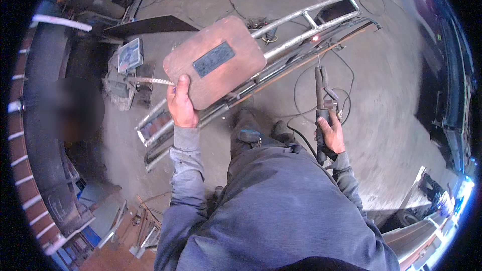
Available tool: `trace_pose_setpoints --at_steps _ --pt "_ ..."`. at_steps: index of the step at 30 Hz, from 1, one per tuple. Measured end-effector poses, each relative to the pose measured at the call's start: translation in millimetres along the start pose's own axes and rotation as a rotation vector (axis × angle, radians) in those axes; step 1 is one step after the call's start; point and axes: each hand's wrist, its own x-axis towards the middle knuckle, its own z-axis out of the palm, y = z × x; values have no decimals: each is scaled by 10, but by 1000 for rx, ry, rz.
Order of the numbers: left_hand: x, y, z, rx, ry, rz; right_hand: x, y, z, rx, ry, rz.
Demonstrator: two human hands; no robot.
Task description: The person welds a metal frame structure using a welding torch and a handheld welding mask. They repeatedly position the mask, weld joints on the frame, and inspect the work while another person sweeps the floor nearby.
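Note:
My left hand (pixel 183 105) is closed on the edge of a hand-held welding shield (pixel 223 93), a reddish-brown plate with rounded corners and a dark window. The shield hides the middle of a long welded frame of metal tubes (pixel 284 48), which runs slantwise in front of me. In my right hand (pixel 331 133) is a welding electrode holder (pixel 321 93) with a black handle. A thin electrode (pixel 319 59) sticks up from its jaws toward the frame. Just above the electrode tip, a small spot on the frame glows reddish. A black cable hangs from the holder.
Thin cables (pixel 346 70) lie looped on the grey concrete floor (pixel 386 120). A dark flat sheet (pixel 155 26) and a small framed panel (pixel 130 55) are at the left. Metal offcuts (pixel 145 233) lie at lower left. Another person (pixel 436 190) is at the far right.

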Motion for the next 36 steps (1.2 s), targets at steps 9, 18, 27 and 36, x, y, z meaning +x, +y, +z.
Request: trace_pose_setpoints --at_steps 9,18,27,36 --pt "928 13 430 -78 -165 -19 359 -274 627 -359 203 101" --pt "1176 -98 457 -74 -126 -60 653 -438 962 -453 174 93" --pt "1313 -177 420 -87 -80 -30 971 173 993 -548 209 -84" --pt "1609 -707 353 -47 -167 -155 1084 102 1270 -527 276 69"
